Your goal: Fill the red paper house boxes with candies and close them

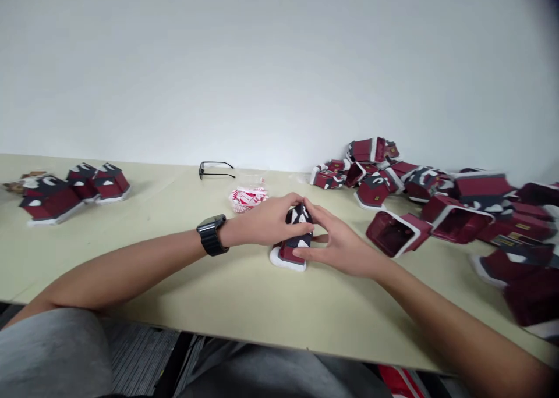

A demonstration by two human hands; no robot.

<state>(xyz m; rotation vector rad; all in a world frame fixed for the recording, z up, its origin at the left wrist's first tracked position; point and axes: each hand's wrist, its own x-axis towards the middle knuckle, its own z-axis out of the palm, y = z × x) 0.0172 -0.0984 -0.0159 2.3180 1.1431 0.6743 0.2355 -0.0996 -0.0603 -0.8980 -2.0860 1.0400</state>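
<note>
A small dark-red house with a dark, white-patched roof and a white base [288, 257] stands upright on the table in front of me. My left hand [273, 219] is closed around the roof from the left and top, thumb across its front. From the right, my right hand [338, 241] grips the same house, its thumb on the red wall and its fingers at the roof. Both hands' fingertips come close together at the roof's top. A dark watch [212, 235] is on my left wrist.
A red-and-white striped bundle [248, 199] lies behind my left hand, with black glasses [216, 170] farther back. Several similar houses [52, 199] stand at the far left. A large pile of houses [458, 217], some tipped with open undersides showing, covers the right side.
</note>
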